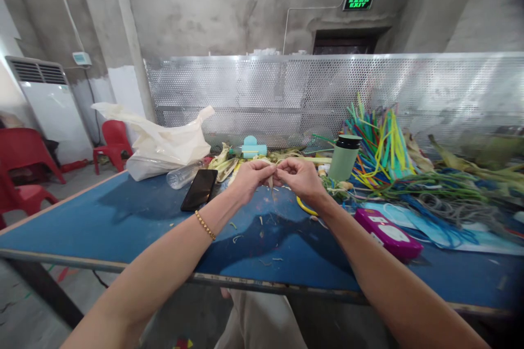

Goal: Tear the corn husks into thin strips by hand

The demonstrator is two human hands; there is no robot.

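Observation:
Both my arms reach out over the blue table (102, 218). My left hand (249, 177) and my right hand (301, 177) meet above its middle, fingers pinched together on a thin pale strip of dried husk (273, 185) that hangs down between them. A bead bracelet (204, 224) sits on my left wrist. Small husk scraps (262, 223) lie on the table under my hands.
A black phone (200, 189), a clear bottle (184, 174) and a white plastic bag (164, 144) lie to the left. A green flask (344, 157), coloured straps (380, 142), corn husks (470, 166) and a magenta case (387, 233) crowd the right. Perforated metal screen (286, 92) behind; red chairs (114, 142) at far left.

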